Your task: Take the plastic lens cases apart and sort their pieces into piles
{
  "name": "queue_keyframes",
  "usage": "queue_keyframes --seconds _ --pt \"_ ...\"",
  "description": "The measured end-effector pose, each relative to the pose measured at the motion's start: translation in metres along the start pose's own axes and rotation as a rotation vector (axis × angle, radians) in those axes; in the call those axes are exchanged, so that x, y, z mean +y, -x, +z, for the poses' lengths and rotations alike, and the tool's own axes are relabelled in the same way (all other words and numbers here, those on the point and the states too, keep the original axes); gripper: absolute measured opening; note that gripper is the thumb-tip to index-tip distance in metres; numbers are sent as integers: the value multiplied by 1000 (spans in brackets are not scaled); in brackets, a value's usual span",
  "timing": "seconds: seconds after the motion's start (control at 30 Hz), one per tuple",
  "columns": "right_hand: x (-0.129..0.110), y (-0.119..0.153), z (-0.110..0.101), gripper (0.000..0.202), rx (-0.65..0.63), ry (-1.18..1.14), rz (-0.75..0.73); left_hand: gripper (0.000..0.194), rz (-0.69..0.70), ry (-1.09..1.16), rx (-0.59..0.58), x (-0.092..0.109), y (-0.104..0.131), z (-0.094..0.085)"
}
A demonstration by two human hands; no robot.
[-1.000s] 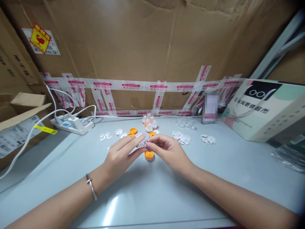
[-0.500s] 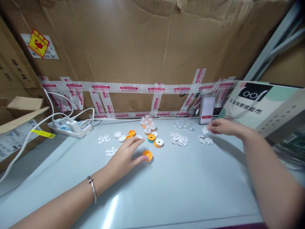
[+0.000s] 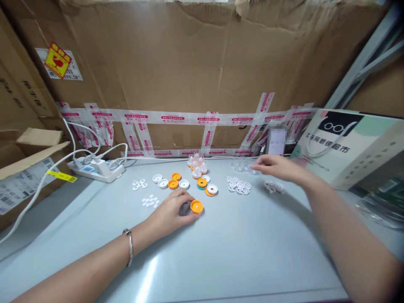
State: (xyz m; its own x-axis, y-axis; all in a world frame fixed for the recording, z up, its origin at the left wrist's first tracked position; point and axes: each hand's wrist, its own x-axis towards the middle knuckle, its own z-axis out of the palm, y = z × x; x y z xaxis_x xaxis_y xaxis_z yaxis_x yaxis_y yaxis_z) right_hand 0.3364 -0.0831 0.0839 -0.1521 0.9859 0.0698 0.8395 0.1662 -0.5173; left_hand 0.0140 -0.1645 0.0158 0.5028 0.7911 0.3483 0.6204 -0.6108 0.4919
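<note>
My left hand [image 3: 175,210] grips an orange round cap [image 3: 197,206] between thumb and fingers, low over the middle of the table. At the back right, my right hand [image 3: 268,164] has its fingertips pinched at the edge of a group of clear domes [image 3: 241,164]; whatever it holds is too small to make out. Below that hand lie a pile of white lacy pieces [image 3: 239,185] and a smaller pile of white pieces [image 3: 274,187]. Orange and white rings [image 3: 173,184] lie beyond my left hand, near a cluster of assembled clear-domed pieces [image 3: 197,165].
Small white discs [image 3: 150,201] and white knobbed pieces [image 3: 139,184] lie on the left. A power strip [image 3: 97,168] with cables stands at the back left. A phone [image 3: 276,142] leans at the back right, beside a paper bag [image 3: 331,147]. Cardboard [image 3: 151,63] walls the back.
My right hand has moved left, from the small white pile to the clear domes. My left fingers have closed round the orange cap. The phone's screen looks different.
</note>
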Motion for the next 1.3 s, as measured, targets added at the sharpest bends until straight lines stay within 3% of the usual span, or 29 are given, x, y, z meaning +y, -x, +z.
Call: queue_keyframes --seconds 0.07,0.17,0.3,0.43,0.53,0.7,0.83,1.07,1.17,1.3 --pt "-40 10 31 33 -94 -152 -200 18 -16 15 -6 0 -1 2" --pt "-83 29 79 43 -224 -168 -438 20 -43 33 -7 -2 -2 5" --pt "-97 41 112 40 -251 -125 -535 23 -38 42 -12 -5 -2 8" --pt "-94 41 112 25 -260 -126 -565 21 -59 40 -4 -5 -2 9" --pt "-95 41 105 24 -249 -135 -578 19 -95 54 -14 -2 -2 7" --pt "-99 28 99 24 -100 -223 -567 19 -120 111 -41 -1 -1 5" --pt "-109 -2 112 28 -37 -189 -521 21 -126 105 -45 -3 0 5" --pt "-130 -41 143 29 -82 43 -579 22 -130 105 -71 0 2 2" --pt "-132 -44 144 30 -83 70 -580 23 -124 106 -73 -1 2 2" --pt "-133 -31 128 31 0 -21 -634 24 -123 104 -72 -4 3 3"
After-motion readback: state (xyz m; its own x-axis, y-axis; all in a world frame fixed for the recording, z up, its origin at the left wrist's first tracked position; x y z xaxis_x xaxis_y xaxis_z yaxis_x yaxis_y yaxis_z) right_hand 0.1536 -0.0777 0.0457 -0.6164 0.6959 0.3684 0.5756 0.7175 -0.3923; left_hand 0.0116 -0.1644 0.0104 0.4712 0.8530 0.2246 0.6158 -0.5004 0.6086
